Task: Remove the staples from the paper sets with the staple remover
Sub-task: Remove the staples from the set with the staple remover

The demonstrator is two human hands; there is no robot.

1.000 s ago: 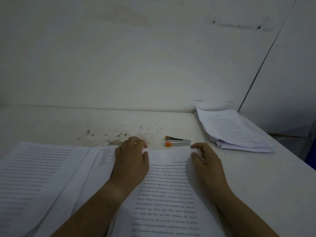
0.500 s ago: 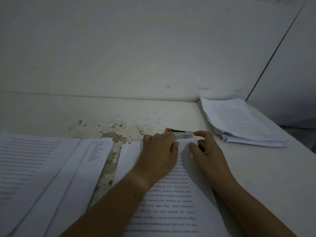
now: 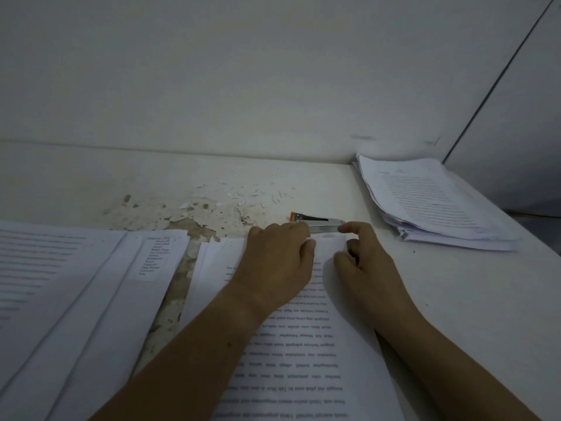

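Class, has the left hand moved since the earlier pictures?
Yes. The left hand moved right across the paper set, up to the staple remover, which lay still.

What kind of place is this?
Probably an office or study corner: a worn white desk against bare walls, stacks of printed papers and a small staple remover.

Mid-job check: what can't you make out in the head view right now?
Any staple in the paper set: its top edge lies under the left hand; none shows.
The staple remover: near side hidden by that hand; whether the right hand touches it is unclear.
The small bits beyond it: too small to tell staples from flakes.
The papers at left: cut off by the frame edge.
The print: too blurred to read.
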